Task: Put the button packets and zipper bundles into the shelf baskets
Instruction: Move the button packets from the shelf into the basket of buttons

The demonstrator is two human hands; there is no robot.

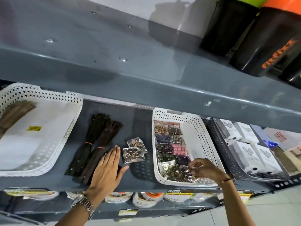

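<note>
Two dark zipper bundles (96, 144) tied with red bands lie on the grey shelf between two white baskets. My left hand (107, 168) hovers flat and open over their near ends, fingers pointing toward two loose button packets (132, 152) on the shelf. The right white basket (203, 139) holds several button packets (171, 144) in rows. My right hand (205, 168) is over that basket's near end, fingers pinched on a button packet (190, 170). The left white basket (65, 134) holds a brown zipper bundle (14, 115) at its far left.
A dark perforated basket (228, 160) with white boxes stands to the right of the button basket. The grey upper shelf (130, 70) overhangs, bearing black containers (268, 41). Packaged goods (146, 199) line the shelf below the front edge.
</note>
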